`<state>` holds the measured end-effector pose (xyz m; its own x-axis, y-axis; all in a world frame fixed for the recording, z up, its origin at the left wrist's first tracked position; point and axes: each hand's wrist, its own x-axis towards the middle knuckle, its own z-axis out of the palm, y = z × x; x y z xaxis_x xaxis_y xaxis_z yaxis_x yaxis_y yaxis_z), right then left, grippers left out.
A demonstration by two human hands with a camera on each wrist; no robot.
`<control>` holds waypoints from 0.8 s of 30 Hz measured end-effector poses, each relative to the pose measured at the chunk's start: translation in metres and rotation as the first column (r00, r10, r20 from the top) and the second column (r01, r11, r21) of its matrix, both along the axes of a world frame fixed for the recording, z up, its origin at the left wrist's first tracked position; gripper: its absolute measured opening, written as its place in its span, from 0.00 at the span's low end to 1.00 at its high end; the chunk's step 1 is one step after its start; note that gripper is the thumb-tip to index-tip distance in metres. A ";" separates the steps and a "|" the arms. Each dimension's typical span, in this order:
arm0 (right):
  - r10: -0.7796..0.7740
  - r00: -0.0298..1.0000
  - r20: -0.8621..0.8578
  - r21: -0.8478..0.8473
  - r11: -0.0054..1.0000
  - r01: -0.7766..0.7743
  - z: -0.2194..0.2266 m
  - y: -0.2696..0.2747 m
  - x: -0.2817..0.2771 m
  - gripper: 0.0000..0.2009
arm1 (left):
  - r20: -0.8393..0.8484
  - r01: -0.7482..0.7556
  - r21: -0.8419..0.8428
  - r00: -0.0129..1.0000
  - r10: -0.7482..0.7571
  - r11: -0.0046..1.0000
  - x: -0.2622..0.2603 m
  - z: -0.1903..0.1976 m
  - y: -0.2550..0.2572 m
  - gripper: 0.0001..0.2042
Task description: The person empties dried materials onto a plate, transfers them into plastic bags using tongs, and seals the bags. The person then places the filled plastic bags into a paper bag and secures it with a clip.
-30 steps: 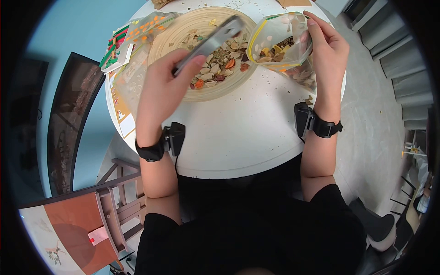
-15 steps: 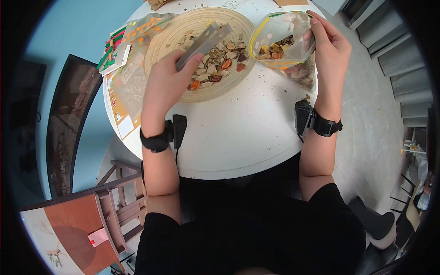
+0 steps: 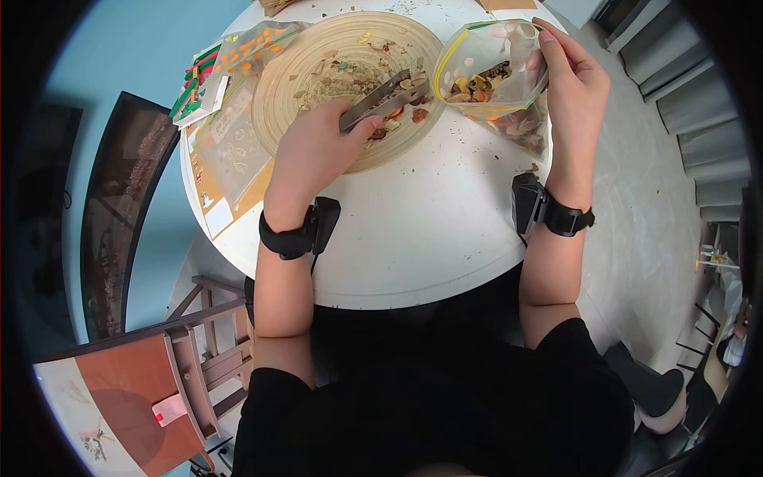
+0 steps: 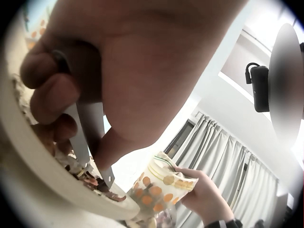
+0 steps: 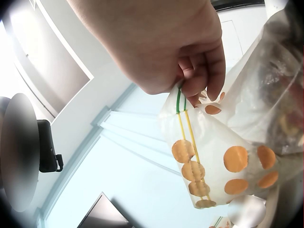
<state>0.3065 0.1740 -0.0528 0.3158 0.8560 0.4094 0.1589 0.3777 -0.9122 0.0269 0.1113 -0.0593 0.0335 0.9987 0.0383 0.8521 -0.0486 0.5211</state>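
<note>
My left hand [image 3: 318, 155] grips metal tongs [image 3: 381, 103], their tips down among dried plant pieces [image 3: 342, 83] on a round, ridged wooden plate [image 3: 298, 60]. In the left wrist view the tongs' arms [image 4: 88, 126] stand apart, with small flakes between and around their tips. To the right, my right hand [image 3: 580, 99] pinches the top edge of an open zip bag [image 3: 509, 48]. Dried slices and dark bits lie inside this bag. The right wrist view shows orange dots on the bag [image 5: 213, 152] and a green and yellow zip strip under my fingertips.
Below the open bag lies another bag of dried pieces [image 3: 524, 131]. Left of the plate are a dotted zip bag [image 3: 258, 48], a clear bag [image 3: 234, 155] and a white box with green and red items [image 3: 203, 91]. Crumbs dot the white table [image 3: 413, 230].
My left hand has lowered the tongs from above the plate, moving right and toward me into the pieces. My right hand has kept its pinch on the bag, almost still.
</note>
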 end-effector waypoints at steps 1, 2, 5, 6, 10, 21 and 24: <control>0.003 1.000 -0.004 0.000 1.000 -0.003 0.000 0.000 0.000 0.13 | -0.002 0.000 0.027 1.000 0.000 1.000 0.000 -0.001 -0.001 0.22; 0.001 1.000 0.003 0.000 1.000 -0.001 -0.001 0.001 0.001 0.13 | -0.006 -0.003 0.012 1.000 0.003 1.000 0.000 0.001 -0.001 0.22; -0.004 1.000 0.020 -0.001 1.000 0.004 -0.002 0.001 0.001 0.13 | -0.010 -0.011 -0.028 1.000 0.011 1.000 -0.001 0.005 -0.001 0.21; -0.003 1.000 0.023 -0.002 1.000 0.003 -0.002 0.001 0.001 0.13 | -0.005 -0.013 -0.039 1.000 0.013 0.999 -0.003 0.005 -0.001 0.21; -0.011 1.000 0.026 -0.016 1.000 0.012 0.000 -0.001 -0.001 0.13 | 0.085 -0.040 -0.056 0.995 0.044 0.998 -0.009 0.001 0.002 0.21; 0.025 1.000 0.002 -0.010 1.000 -0.025 -0.003 0.000 -0.004 0.13 | 0.389 -0.037 0.149 0.921 -0.024 0.988 0.003 0.032 -0.017 0.16; 0.036 0.999 -0.016 -0.018 0.999 -0.037 -0.003 -0.001 -0.006 0.13 | 0.350 0.051 0.197 0.929 -0.119 0.979 0.017 0.026 -0.020 0.15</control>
<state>0.3005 0.1729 -0.0554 0.2905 0.8743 0.3888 0.1306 0.3662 -0.9213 0.0435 0.0909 -0.0330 0.0684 0.9675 0.2436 0.5981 -0.2352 0.7662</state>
